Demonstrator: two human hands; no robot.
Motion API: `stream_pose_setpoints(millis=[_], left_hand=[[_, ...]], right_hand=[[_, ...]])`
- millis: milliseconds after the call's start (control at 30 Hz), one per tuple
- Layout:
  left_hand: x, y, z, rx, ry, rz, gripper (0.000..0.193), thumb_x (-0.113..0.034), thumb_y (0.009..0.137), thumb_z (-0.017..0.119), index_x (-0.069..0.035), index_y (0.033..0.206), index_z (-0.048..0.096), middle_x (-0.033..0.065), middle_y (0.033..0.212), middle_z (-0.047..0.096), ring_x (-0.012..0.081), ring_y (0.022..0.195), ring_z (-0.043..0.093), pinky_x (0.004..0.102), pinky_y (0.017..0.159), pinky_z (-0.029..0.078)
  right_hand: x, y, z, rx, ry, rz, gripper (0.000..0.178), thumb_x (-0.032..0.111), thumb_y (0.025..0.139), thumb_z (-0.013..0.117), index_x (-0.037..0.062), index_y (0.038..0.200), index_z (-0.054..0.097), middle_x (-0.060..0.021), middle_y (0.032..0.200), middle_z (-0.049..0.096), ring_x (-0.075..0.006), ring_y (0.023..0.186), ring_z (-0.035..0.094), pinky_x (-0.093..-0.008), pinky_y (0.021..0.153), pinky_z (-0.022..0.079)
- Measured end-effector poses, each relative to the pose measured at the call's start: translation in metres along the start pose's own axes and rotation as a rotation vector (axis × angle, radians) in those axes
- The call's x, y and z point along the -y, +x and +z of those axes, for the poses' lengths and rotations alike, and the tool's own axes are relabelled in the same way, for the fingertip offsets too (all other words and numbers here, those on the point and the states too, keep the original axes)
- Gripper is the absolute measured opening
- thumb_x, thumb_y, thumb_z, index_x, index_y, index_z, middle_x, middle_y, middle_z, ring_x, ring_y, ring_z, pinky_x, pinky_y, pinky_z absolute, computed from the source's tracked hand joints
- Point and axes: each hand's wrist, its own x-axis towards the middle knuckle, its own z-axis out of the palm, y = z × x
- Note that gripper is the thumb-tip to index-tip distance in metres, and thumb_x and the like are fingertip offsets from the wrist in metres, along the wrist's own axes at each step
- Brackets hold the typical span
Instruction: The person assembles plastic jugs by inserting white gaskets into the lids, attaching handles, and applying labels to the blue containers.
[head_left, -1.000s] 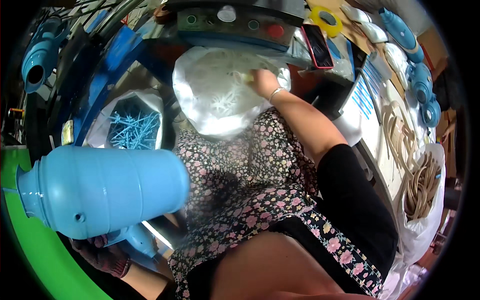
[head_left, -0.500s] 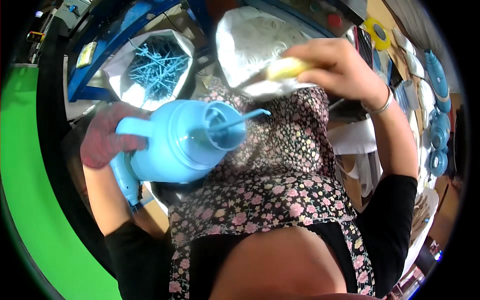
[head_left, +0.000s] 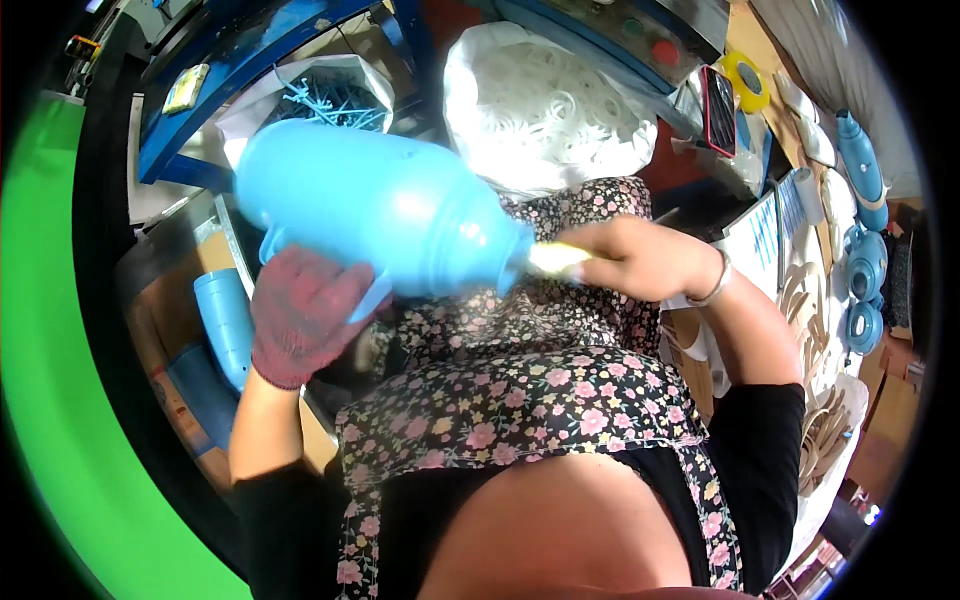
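A big light-blue plastic jug (head_left: pixel 380 215) lies on its side in front of my chest, its mouth pointing right. My left hand (head_left: pixel 300 315), in a red knit glove, grips it from below by the handle. My bare right hand (head_left: pixel 640 260), a bangle on the wrist, holds a pale yellow-white piece (head_left: pixel 558 260) pressed into the jug's mouth. My flowered apron fills the lower middle of the view.
A white bag of pale rings (head_left: pixel 545 105) stands ahead. A white bin of thin blue parts (head_left: pixel 330 95) sits to its left. More blue jugs (head_left: pixel 865 250) line the right side, beside beige handle pieces (head_left: pixel 815 300). A blue cylinder (head_left: pixel 225 320) stands in a box at lower left.
The jug has turned from facing me with its mouth to lying sideways, mouth to the right. My right hand came down from the white bag and set the pale piece into the mouth.
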Motion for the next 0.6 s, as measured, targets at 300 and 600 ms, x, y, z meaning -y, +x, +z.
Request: stream_pose_setpoints(millis=[300, 600], left_hand=[[0.054, -0.022, 0.018, -0.384, -0.278, -0.474, 0.037, -0.009, 0.063, 0.084, -0.008, 0.096, 0.066, 0.0077, 0.094, 0.063, 0.0284, 0.092, 0.059, 0.0382, 0.078, 0.049], [0.078, 0.021, 0.006, -0.443, -0.292, -0.382, 0.038, -0.005, 0.068, 0.081, -0.007, 0.103, 0.064, 0.0083, 0.1, 0.063, 0.0244, 0.095, 0.059, 0.037, 0.085, 0.048]], right_hand=[[0.039, 0.009, -0.038, -0.687, -0.471, -0.474, 0.029, 0.01, 0.079, 0.066, 0.0101, 0.108, 0.062, -0.004, 0.085, 0.063, -0.0188, 0.069, 0.062, -0.0298, 0.06, 0.051], [-0.003, 0.02, -0.092, -0.692, -0.574, -0.32, 0.033, 0.006, 0.078, 0.064, 0.0104, 0.11, 0.064, -0.01, 0.087, 0.067, -0.028, 0.08, 0.067, -0.0377, 0.069, 0.053]])
